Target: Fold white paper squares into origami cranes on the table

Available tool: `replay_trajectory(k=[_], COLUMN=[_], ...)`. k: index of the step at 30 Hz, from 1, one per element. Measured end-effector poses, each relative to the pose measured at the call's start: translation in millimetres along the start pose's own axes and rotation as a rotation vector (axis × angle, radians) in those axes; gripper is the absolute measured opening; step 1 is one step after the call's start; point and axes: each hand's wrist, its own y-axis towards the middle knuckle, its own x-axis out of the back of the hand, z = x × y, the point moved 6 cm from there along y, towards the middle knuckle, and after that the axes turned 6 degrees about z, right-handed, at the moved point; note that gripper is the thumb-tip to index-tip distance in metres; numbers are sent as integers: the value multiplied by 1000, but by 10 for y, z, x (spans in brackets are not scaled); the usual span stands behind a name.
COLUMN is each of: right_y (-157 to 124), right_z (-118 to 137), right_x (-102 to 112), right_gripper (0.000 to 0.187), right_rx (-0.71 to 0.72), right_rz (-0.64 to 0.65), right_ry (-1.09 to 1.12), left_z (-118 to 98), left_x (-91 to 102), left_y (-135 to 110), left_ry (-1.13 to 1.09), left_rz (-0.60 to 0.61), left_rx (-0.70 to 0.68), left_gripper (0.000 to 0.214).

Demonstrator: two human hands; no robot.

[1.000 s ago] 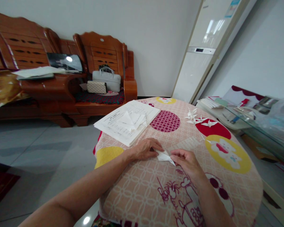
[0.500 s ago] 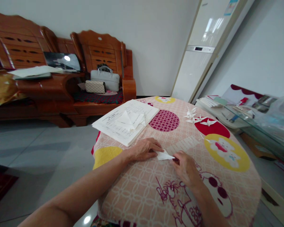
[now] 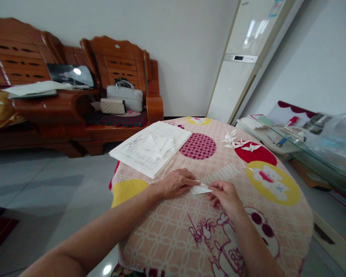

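Observation:
A small folded piece of white paper lies on the patterned tablecloth between my hands. My left hand presses its fingers and thumb on the paper's left end. At the paper's right tip, the thumb and forefinger of my right hand pinch the edge, with the other fingers curled beneath. Just behind the paper lies a pale printed strip, flat on the cloth. Several folded white paper cranes sit together at the far right of the table.
A stack of printed sheets with folded paper pieces on top lies at the back left of the round table. Behind stand wooden seats with bags. A glass-topped side table is at the right.
My right hand has shifted slightly up at the paper's right tip, its fingers changing their hold. The left hand stays on the paper. The whole view has moved a little.

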Motion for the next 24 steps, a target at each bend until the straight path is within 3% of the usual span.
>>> replay_trajectory(k=[7,14,24], right_y=[-21,-54,-33], right_z=[49,152,127], right_x=[-58,-153,-172], right_gripper=[28,11,10], right_rx=[-9,-79,-54], right_rz=[-31,-37,-39], right_ry=[31,27,39], left_z=[22,-16,-20], left_x=[-29,-13,-17], left_y=[4,14,28], left_ry=[47,78,108], left_rz=[-20,-74,-63], left_rx=[-10,-78,-97], left_gripper=[38,37,38])
